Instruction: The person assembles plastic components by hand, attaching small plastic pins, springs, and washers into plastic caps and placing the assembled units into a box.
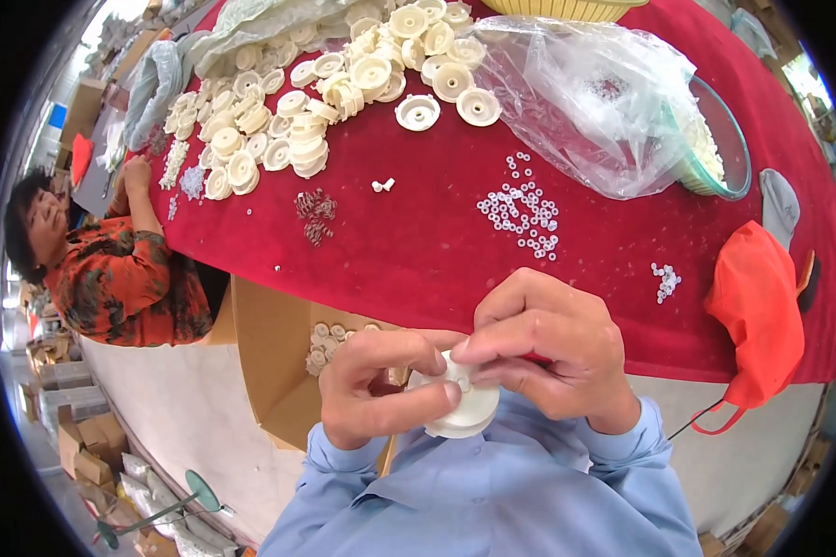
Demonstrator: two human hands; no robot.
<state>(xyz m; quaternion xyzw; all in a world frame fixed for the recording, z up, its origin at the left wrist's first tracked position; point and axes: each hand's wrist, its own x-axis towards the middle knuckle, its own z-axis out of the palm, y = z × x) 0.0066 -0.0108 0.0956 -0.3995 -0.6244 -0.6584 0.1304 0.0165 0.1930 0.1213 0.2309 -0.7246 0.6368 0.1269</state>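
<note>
My left hand point(381, 385) grips a white round plastic wheel point(469, 413) with a grooved rim, thumb and forefinger spread over its upper face. The wheel is in front of my chest, just off the table's near edge. Over its hub my right hand point(553, 353) is closed in a pinch, fingertips against the wheel. Anything small between those fingertips is hidden. On the red cloth beyond my hands lie small white rings point(520, 218), a pile of brown springs point(316, 206) and two small cream pieces point(383, 186).
Cream plastic wheels point(372, 72) are heaped at the far left. A clear plastic bag point(576, 102) leans on a green basket point(736, 139) at the right, near a red bag point(757, 311). Below the table's edge stands a cardboard box point(265, 371). A co-worker point(130, 269) sits at left.
</note>
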